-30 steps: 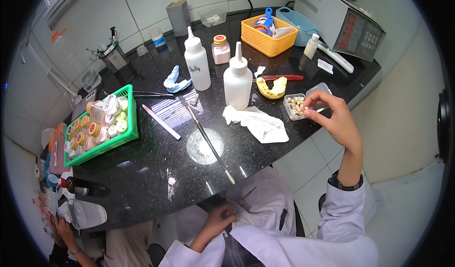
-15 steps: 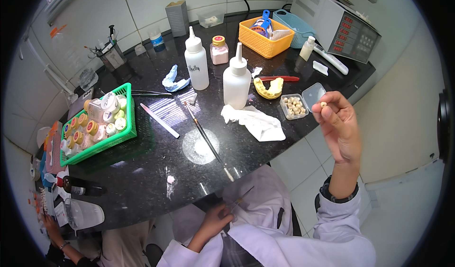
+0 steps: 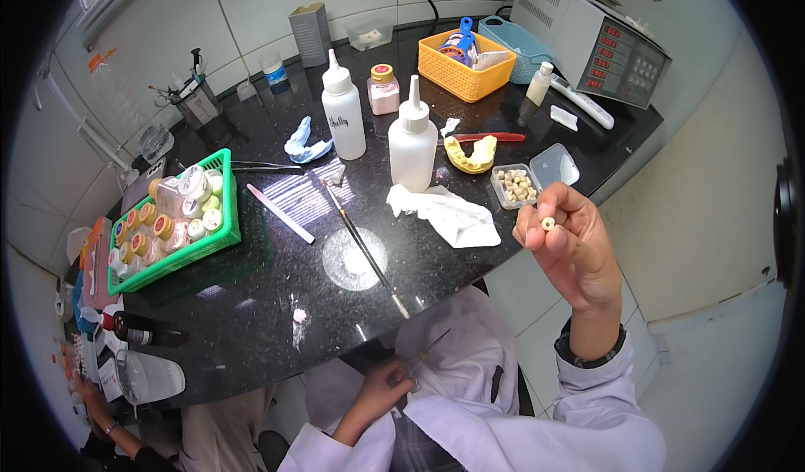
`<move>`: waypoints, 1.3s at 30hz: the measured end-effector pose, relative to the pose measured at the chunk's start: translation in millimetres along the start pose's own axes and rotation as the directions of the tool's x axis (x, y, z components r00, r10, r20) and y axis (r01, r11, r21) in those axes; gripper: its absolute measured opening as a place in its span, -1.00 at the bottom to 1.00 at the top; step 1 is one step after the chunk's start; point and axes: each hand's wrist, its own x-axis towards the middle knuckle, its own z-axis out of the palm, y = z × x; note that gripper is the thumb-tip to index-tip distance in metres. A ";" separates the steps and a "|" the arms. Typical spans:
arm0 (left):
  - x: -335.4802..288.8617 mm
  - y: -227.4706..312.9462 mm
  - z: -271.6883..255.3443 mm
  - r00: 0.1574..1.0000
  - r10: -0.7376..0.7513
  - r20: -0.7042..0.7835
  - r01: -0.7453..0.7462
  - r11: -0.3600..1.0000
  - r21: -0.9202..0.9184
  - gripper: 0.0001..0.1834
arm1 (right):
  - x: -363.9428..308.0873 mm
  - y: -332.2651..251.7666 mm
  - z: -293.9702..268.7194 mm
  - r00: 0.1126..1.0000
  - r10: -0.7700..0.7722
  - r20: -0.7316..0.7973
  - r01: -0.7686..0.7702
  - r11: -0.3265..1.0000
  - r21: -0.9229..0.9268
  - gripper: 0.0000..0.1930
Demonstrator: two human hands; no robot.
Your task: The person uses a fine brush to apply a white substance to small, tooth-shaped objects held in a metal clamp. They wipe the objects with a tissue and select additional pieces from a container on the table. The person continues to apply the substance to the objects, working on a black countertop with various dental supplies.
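Observation:
My right hand (image 3: 579, 250) is raised past the front right table edge, pinching a small cream bead-like piece (image 3: 547, 223) with a dark spot in its middle between thumb and fingertips. Just beyond it stands a small clear plastic box (image 3: 508, 201) with its lid (image 3: 555, 167) swung back. Several similar cream and tan pieces (image 3: 518, 185) fill the box. Low over my lap, my left hand (image 3: 381, 391) is closed on a slim pointed metal tool (image 3: 426, 353); its exact kind is unclear.
Two white squeeze bottles (image 3: 412, 149), a crumpled tissue (image 3: 457, 218), a yellow dental cast (image 3: 471, 155) and a blue one (image 3: 305, 143) lie on the black table (image 3: 260, 329). A brush (image 3: 366, 250) crosses the front. A green basket (image 3: 226, 229) of jars stands left. Another person's hand (image 3: 92, 401) shows far left.
My right hand has moved left and slightly down with the bead-like piece, nearer the front of the box. The piece's face now shows more. My left hand stays put.

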 end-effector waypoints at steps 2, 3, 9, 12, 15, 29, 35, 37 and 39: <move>0.7 1.6 -0.3 1.000 -0.003 0.006 0.003 1.000 0.003 -0.68 | -0.8 -0.9 1.4 1.000 0.000 0.013 0.000 1.000 -0.007 -0.76; 0.7 2.3 -0.3 1.000 0.000 0.007 0.000 1.000 0.003 -0.68 | -1.5 -1.7 2.4 1.000 0.003 0.019 -0.003 1.000 -0.013 -0.76; -1.5 0.0 0.8 1.000 0.017 0.026 -0.017 1.000 0.003 -0.68 | -3.1 -5.5 2.9 0.997 -0.076 0.014 0.077 0.994 -0.077 -0.78; -3.0 -1.0 3.3 1.000 0.018 0.026 -0.018 1.000 -0.010 -0.67 | -4.2 -19.5 3.1 0.955 -0.274 -0.112 0.229 0.924 -0.307 -0.81; -3.2 -1.1 6.1 0.999 0.017 0.029 -0.017 1.000 -0.001 -0.66 | -1.5 -30.9 -6.2 0.791 -0.592 -0.154 0.238 0.530 -0.814 -0.84; -3.6 -3.7 1.8 0.999 0.029 0.019 -0.030 0.999 0.031 -0.65 | 17.1 3.5 -28.5 0.921 -0.378 0.092 -0.024 -0.291 -0.956 -0.92; -0.8 -4.4 3.8 0.999 0.022 0.038 -0.023 0.999 0.024 -0.64 | 9.6 -2.2 -16.3 0.964 -0.265 0.020 -0.040 -0.220 -0.975 -0.88; 0.4 -0.8 3.3 0.998 0.020 0.053 -0.021 1.000 0.009 -0.64 | 7.0 -1.0 -23.4 0.979 -0.202 -0.031 -0.049 -0.081 -0.996 -0.87; 1.5 -0.1 1.3 0.998 0.031 0.051 -0.032 0.999 0.023 -0.64 | 4.7 -10.0 -18.0 0.987 -0.124 -0.105 -0.104 0.016 -0.994 -0.87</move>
